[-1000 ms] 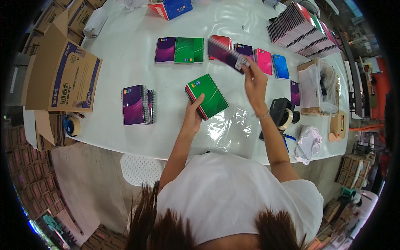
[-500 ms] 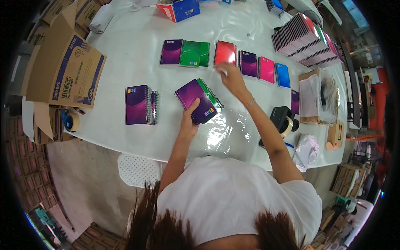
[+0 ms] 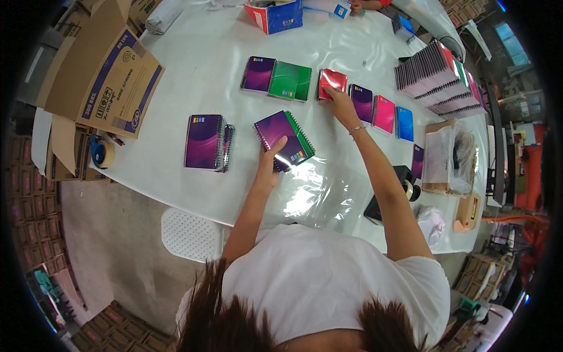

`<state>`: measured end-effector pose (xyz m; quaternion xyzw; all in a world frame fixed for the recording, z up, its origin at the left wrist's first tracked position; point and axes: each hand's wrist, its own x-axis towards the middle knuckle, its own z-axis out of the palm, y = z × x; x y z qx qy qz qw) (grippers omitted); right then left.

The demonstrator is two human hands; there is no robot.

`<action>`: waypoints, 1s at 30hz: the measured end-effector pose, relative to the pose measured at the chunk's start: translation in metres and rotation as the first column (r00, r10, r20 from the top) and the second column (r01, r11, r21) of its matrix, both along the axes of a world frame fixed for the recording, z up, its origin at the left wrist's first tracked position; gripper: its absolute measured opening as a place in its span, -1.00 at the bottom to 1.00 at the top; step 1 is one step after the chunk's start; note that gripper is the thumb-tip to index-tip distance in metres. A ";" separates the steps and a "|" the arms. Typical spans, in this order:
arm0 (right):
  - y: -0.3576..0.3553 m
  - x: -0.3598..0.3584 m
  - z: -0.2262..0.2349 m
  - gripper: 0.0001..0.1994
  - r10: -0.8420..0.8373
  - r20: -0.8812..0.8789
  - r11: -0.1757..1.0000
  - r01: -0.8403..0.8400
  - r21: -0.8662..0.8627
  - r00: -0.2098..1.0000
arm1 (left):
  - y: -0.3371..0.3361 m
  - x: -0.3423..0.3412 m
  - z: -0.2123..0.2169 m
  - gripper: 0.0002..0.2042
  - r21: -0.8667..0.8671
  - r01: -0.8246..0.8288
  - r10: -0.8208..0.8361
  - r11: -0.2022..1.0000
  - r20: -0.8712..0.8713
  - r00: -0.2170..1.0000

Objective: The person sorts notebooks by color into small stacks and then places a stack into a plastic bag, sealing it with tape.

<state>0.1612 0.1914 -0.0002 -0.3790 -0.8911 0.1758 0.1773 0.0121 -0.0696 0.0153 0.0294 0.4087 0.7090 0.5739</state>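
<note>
My left hand (image 3: 271, 163) holds a small stack of spiral notebooks (image 3: 284, 140), a purple one on top of a green one, just above the white table (image 3: 193, 70). My right hand (image 3: 338, 100) reaches farther out and rests its fingers on a red notebook (image 3: 332, 83) lying in a row. That row runs from a purple notebook (image 3: 258, 73) and a green notebook (image 3: 290, 81) on the left to dark purple (image 3: 361, 102), pink (image 3: 384, 113) and blue (image 3: 404, 123) ones on the right.
A pile of purple notebooks (image 3: 205, 142) lies to the left. A tape roll (image 3: 98, 151) and a cardboard box (image 3: 105, 70) sit at the table's left edge. Clear plastic film (image 3: 319, 190) lies near me. A tall notebook stack (image 3: 440, 79) is far right, a tape dispenser (image 3: 404, 182) below it.
A purple notebook now sits on top of the green one in my left hand. My right hand moved left along the row to the red notebook.
</note>
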 end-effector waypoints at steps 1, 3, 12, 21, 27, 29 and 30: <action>0.006 0.007 0.003 -0.56 0.014 -0.051 0.998 -0.017 -0.066 0.999 | 0.003 0.001 0.002 -0.58 0.002 0.007 -0.007 1.000 0.003 1.000; 0.015 0.015 0.012 -0.65 0.021 -0.129 0.998 -0.028 -0.051 0.991 | 0.007 0.001 0.004 -0.57 0.000 0.016 -0.016 1.000 0.007 1.000; -0.030 0.007 0.092 -0.74 -0.123 -0.811 0.629 -0.587 -0.510 0.572 | 0.000 -0.016 0.021 -0.25 0.149 0.178 -0.214 0.973 0.283 0.935; -0.037 -0.066 0.110 -0.70 0.422 -0.529 0.471 -0.677 -0.566 0.736 | -0.022 -0.032 0.033 -0.45 0.053 0.387 -0.389 0.921 0.206 0.898; -0.040 -0.113 -0.012 -0.26 0.152 0.197 0.964 -0.189 0.185 0.968 | -0.032 -0.027 0.024 -0.46 -0.040 0.254 -0.242 0.966 0.195 0.951; -0.036 -0.105 -0.025 -0.17 -0.008 0.212 0.983 -0.031 0.181 0.977 | -0.038 -0.027 0.026 -0.45 -0.051 0.178 -0.168 0.983 0.152 0.974; -0.036 -0.101 -0.028 -0.13 -0.086 0.223 0.983 0.047 0.177 0.971 | -0.041 -0.025 0.025 -0.45 -0.048 0.140 -0.133 0.989 0.128 0.983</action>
